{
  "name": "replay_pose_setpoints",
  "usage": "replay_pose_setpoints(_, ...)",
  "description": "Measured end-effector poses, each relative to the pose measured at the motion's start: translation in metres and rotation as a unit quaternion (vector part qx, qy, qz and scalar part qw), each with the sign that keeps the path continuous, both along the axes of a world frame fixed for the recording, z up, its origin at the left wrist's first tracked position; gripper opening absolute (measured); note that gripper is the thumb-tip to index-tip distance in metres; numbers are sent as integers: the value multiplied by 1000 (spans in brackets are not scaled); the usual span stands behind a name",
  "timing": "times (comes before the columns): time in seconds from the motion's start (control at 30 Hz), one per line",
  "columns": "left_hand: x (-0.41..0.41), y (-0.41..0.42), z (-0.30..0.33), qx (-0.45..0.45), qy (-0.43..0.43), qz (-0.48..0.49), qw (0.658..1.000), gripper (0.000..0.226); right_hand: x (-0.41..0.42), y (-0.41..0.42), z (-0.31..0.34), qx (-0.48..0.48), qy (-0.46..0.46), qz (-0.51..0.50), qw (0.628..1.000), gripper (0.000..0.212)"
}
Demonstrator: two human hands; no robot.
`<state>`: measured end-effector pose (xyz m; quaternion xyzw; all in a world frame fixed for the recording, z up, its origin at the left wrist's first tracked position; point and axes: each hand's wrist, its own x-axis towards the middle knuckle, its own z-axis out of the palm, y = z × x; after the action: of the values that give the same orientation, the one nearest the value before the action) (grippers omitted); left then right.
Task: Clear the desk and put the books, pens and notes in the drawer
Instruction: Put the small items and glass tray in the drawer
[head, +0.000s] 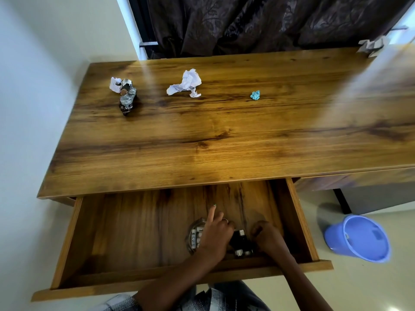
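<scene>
Both my hands are down in the open drawer (67, 239), close to its front wall. My left hand (216, 234) lies over a clear bundle of white-capped pens (195, 237), the forefinger stretched straight out toward the back of the drawer and the other fingers bent down over the things beneath; whether they really grip anything I cannot tell, since the hand hides its own underside. A ring sits on one finger. My right hand (268, 237) is just beside it, fingers curled tight into a fist at the edge of a dark bundle (241, 244) that lies between the two hands; I cannot tell whether those fingers pinch it or only rest against it. The drawer's wooden floor shows bare to the left of the pens.

To my right, on the pale floor, a blue plastic bucket (359, 239) stands tilted in the view.

Above the drawer spreads the wooden desk (202, 135). Toward its far side lie three scraps, well apart: a crumpled foil wrapper (127, 97) with a bit of white paper touching it at the left, a crumpled white paper (185, 85) near the middle, and a small blue-green wad (255, 95) to the right. Behind the desk hangs a dark patterned curtain (258, 23).
</scene>
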<state>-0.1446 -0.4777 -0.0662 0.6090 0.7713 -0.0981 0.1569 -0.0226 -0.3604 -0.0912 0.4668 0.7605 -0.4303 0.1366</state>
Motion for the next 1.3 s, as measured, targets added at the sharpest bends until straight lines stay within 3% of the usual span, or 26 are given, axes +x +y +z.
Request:
replay_pose_setpoints(0.37, -2, -3, -7, 32, -35, 28, 998, 55, 1, 1, -5, 13, -4, 14, 1000, 13)
replay_pose_setpoints(0.83, -4, -11, -7, 45, -63, 28, 997, 56, 0, -2, 0, 15, 12, 22, 1000, 11)
replay_pose_setpoints(0.9, -6, -18, -9, 98, -54, 31, 993, 49, 0, -9, 12, 78, 30, 20, 996, 7)
replay_pose_setpoints(1.03, -11, -45, 13, 190, -146, 97, 966, 63, -1, -43, 37, 281, 161, 112, 939, 26)
replay_pose_setpoints(1.1, -16, -64, 14, 161, -185, 70, 967, 77, 2, -59, 44, 323, 179, 199, 908, 33)
replay_pose_setpoints(1.2, -24, -87, 2, 136, -150, -25, 979, 88, 10, -68, 38, 356, 165, 330, 859, 52)
replay_pose_setpoints(1.3, -26, -94, -6, 144, -124, -25, 981, 98, 13, -67, 25, 390, 176, 382, 819, 61)
